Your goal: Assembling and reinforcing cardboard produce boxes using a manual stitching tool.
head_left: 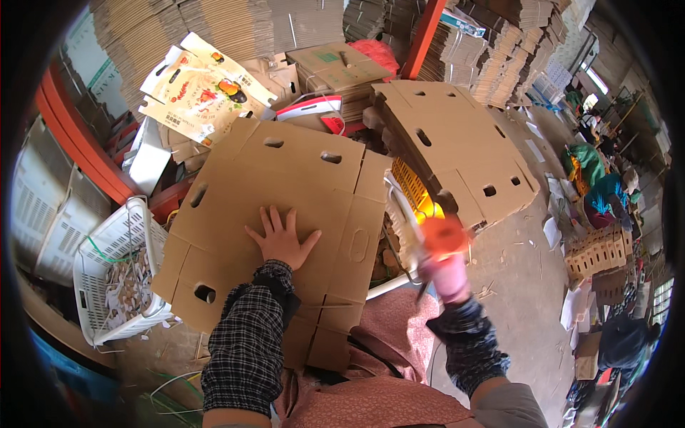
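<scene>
My left hand point(281, 239) lies flat with fingers spread, pressing on a brown cardboard sheet point(285, 175). The sheet is creased and cut with several oval hand holes, and it covers much of whatever stands beneath it. Off its right edge, my right hand point(448, 277) is raised and smeared by motion. It is closed on an orange-red object point(446, 237) with a rounded front, whose kind the blur hides. Close beyond is a second stack of die-cut cardboard sheets point(457, 139), and a yellow crate point(410, 182) shows between the two.
At the left, a white plastic basket point(82, 274) holds cardboard scraps. Printed cream box blanks point(203, 93) lie at the back, before tall stacks of folded cardboard point(235, 28). A red metal post point(424, 39) rises behind. Along the right, goods and a person point(628, 342) are in view.
</scene>
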A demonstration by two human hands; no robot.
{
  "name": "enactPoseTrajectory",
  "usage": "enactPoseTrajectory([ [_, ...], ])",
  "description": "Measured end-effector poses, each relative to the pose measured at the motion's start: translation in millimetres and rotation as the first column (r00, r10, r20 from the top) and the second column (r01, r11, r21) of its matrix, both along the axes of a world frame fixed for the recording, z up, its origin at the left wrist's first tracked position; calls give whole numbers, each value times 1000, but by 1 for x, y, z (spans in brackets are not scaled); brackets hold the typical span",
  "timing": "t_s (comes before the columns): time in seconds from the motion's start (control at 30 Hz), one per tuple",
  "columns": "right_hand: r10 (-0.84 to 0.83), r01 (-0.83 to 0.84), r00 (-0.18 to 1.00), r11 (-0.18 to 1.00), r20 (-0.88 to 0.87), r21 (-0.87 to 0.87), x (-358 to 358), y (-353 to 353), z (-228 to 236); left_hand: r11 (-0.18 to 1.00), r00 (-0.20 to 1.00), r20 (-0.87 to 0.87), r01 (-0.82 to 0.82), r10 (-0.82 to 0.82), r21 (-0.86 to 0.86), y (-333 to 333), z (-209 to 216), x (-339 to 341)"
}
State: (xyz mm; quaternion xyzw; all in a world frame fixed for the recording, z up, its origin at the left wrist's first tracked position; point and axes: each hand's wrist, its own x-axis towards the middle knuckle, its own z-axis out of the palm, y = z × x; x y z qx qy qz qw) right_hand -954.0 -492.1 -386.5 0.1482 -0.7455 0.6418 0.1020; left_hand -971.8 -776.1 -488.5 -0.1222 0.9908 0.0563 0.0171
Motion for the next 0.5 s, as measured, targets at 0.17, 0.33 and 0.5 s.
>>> enactPoseTrajectory([
  [0.17,71,-53,996,951,49,-306,-19,-28,48,999,998,-56,11,-9,31,0,-7,-1],
  [0.33,-26,26,999,1000,38,4,-53,-59,-47,999,999,-40,32,-31,12,-2,-10,-2],
  [0.5,56,-53,997,997,54,-62,-55,-43,19,999,998,-52,32,-32,5,-1,-8,-2],
])
